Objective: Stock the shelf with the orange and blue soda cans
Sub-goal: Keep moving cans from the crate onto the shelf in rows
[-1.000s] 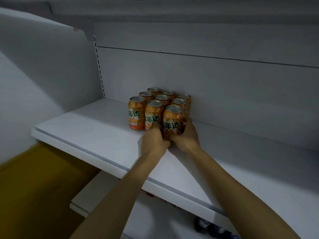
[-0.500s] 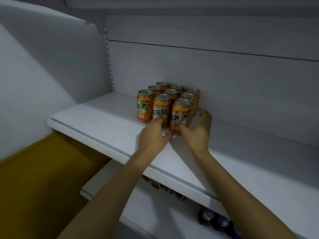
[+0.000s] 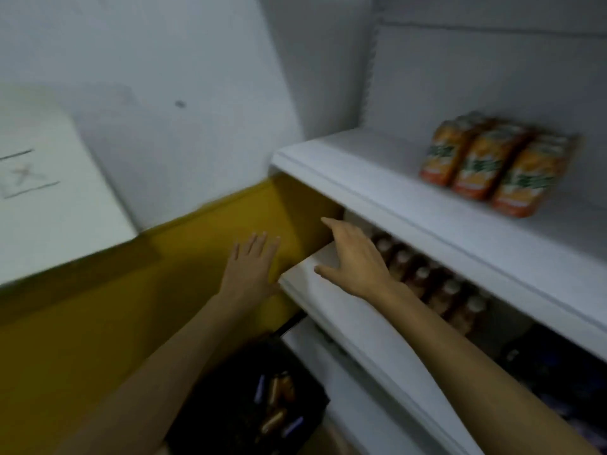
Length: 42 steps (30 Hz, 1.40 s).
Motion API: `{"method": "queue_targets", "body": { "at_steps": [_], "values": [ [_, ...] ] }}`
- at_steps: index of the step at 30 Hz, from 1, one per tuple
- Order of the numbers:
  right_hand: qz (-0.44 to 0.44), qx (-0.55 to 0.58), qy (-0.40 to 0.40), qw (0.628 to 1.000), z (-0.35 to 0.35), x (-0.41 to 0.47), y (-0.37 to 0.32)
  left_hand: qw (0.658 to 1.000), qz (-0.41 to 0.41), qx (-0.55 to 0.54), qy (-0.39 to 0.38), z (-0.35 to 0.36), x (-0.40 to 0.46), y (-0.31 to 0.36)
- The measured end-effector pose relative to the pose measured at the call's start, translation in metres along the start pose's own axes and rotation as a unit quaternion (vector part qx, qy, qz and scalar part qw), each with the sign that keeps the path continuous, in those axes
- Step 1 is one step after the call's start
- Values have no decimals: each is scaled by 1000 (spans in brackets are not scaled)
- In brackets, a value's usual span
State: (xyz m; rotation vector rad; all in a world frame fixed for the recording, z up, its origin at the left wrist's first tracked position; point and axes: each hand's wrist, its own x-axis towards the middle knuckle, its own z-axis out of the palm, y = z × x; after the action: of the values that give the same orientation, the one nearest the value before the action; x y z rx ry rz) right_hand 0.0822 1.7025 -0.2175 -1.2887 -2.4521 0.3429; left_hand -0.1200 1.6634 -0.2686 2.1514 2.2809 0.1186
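Note:
Several orange soda cans (image 3: 492, 165) stand packed in a block on the white upper shelf (image 3: 377, 182), at the upper right and blurred. Both hands are off them and lower down. My left hand (image 3: 253, 267) hangs with straight spread fingers in front of the yellow wall band, holding nothing. My right hand (image 3: 354, 257) is also spread, over the front left corner of the lower shelf (image 3: 331, 303), empty. A dark basket (image 3: 249, 399) below my arms holds several orange and blue cans.
A row of brown bottles (image 3: 427, 284) fills the lower shelf under the upper board. Dark cans (image 3: 558, 382) sit lower right. A white box or panel (image 3: 49, 192) juts in at left. The yellow band (image 3: 131, 307) runs along the wall.
Both hands let go of the front orange cans and dropped down to the left, below the upper shelf. The view swung left and down, bringing the basket into sight.

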Motion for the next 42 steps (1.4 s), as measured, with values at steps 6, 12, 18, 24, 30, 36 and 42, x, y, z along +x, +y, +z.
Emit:
{"method": "queue_targets", "body": {
  "at_steps": [6,12,18,24,30,36,42],
  "values": [
    [62,-34,-158,985,148,-32,-67,984,-80,39,-154,82,-142,-107],
    [150,-33,-286,946,270,-148,-108,957,-89,19,-274,161,-258,-143],
    [213,-25,-366,906,312,-209,-107,937,-4,-5,-348,198,-277,-144],
    [243,-2,-387,890,363,-175,-52,934,34,-50,-353,241,-210,-136],
    [269,4,-397,877,475,-121,1,922,109,-54,-369,352,-144,-149],
    [407,145,-315,845,622,-81,75,884,-22,-177,-432,541,-102,-177],
    [374,63,-355,854,773,-81,169,783,-215,-397,-427,734,-75,-170]
  ]
}}
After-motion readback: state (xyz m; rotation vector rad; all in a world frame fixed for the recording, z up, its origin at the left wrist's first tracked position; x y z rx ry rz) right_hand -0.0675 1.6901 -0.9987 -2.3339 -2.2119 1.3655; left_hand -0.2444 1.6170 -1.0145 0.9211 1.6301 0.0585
